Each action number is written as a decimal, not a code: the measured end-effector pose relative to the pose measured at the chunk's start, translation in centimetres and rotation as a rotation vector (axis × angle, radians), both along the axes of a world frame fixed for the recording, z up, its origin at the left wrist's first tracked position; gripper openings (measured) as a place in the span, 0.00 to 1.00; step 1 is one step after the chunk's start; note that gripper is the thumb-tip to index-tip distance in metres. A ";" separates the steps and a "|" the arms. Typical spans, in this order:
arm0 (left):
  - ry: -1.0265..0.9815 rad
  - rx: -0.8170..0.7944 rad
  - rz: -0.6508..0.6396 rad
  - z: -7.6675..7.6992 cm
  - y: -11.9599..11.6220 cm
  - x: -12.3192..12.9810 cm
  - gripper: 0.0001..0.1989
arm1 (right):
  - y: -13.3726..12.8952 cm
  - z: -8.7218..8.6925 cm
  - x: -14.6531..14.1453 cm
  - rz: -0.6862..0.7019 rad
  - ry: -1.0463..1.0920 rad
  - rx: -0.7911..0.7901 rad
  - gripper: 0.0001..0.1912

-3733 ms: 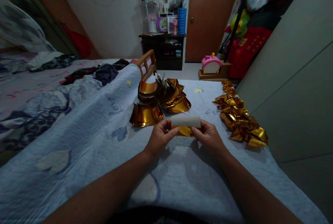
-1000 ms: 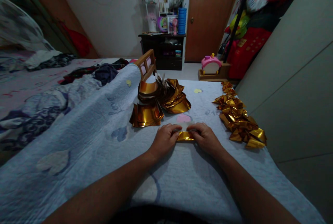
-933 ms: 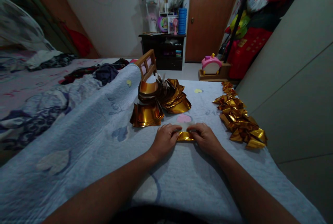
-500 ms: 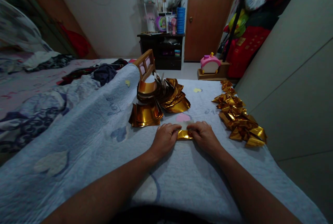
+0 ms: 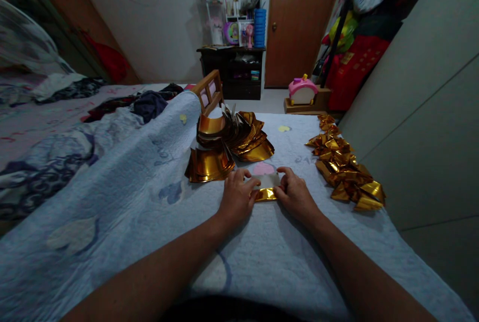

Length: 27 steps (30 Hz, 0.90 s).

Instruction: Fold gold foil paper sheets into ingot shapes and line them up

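Observation:
A small sheet of gold foil paper (image 5: 266,194) lies on the light blue quilt (image 5: 168,272), its near edge folded over in a shiny gold band and its pale side showing beyond. My left hand (image 5: 238,193) grips the sheet's left side, thumb at the fold and fingers curled. On the right side, my right hand (image 5: 294,193) holds it with thumb and fingers bent around the edge. Beyond my left hand sit stacked, curved gold sheets (image 5: 211,162). Folded gold pieces (image 5: 350,177) form a long pile to the right.
A wooden rail (image 5: 209,91) stands behind the stacks. Rumpled clothes and bedding (image 5: 112,127) lie at left. Past the bed are a dark cabinet (image 5: 239,75), a pink toy (image 5: 302,91) and a wooden door (image 5: 299,22). A pale cabinet surface (image 5: 430,112) borders the right side.
The fingers of both hands have lifted and spread away from the fold, and more of the sheet's pale side shows between them. The gold stacks and folded pieces stay in place.

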<state>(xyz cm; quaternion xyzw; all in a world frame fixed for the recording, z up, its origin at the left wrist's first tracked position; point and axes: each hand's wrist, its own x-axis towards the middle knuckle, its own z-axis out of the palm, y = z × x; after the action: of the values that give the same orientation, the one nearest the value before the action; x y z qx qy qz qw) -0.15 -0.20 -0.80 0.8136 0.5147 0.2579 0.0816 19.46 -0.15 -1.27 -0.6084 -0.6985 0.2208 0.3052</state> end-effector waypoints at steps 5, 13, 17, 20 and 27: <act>0.014 0.138 -0.068 0.0 -0.3 -0.2 0.10 | -0.1 0.1 0.0 0.003 0.005 0.015 0.21; 0.041 0.031 -0.422 0.3 -0.6 -0.2 0.11 | 0.0 -0.3 0.0 -0.002 -0.034 0.041 0.21; 0.038 0.083 -0.446 -0.1 -0.8 -0.2 0.12 | 0.0 -0.4 0.0 -0.008 -0.072 0.058 0.20; 0.067 0.134 -0.447 -0.4 -1.0 -0.3 0.12 | 0.0 -0.4 0.0 -0.012 -0.103 0.051 0.21; 0.089 0.115 -0.428 -0.4 -1.1 -0.4 0.10 | 0.0 -0.5 0.0 -0.027 -0.145 0.052 0.20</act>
<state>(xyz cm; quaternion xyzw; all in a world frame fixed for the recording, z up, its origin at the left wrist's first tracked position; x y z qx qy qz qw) -0.51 -1.32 -1.23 0.9181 0.3180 0.2273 0.0650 19.50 -0.16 -1.73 -0.6240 -0.7160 0.1538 0.2725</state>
